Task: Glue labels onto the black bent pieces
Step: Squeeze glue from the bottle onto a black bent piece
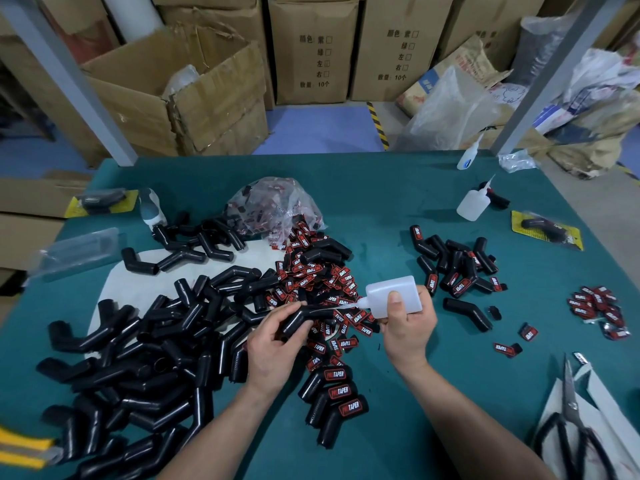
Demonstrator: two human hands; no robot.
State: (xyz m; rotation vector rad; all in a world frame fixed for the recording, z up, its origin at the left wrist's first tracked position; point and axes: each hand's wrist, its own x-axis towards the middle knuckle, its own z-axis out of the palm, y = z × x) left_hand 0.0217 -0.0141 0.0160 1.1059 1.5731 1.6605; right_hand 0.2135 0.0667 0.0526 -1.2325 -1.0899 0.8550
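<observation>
Step in hand: glue application, judged from nozzle-to-piece contact. The left hand [273, 344] holds one black bent rubber tube piece [304, 317] up over the green-covered bench [381, 209], just above the near edge of the loose pile of red-and-black printed labels [318, 282]. Left grip is closed round the lower leg of the piece, with the upper leg sticking out to the right, bare, no label on it.

The right hand [407, 327] holds a translucent white plastic squeeze bottle of glue [394, 294]. Right grip is wrapped on the bottle body, thumb flat on the front face, fingers behind. The bottle is tipped over to the left and its thin nozzle [349, 305] meets the upper leg of the held piece. Can't tell whether glue is coming out. Both forearms come in from the bottom edge, hands near each other at centre.

Next move, likely: lift the nozzle off, pick one label from the pile, seat it square on the glued leg and press. That needs a free finger pinch, so the bottle is parked or kept in the palm. Risk is glue smearing or a crooked label.

The big heap of unlabelled black bent pieces [138, 358] lies to the left. A few labelled black pieces [332, 393] lie just below the hands, and another labelled cluster [453, 268] lies to the right. Plenty left to do.
</observation>
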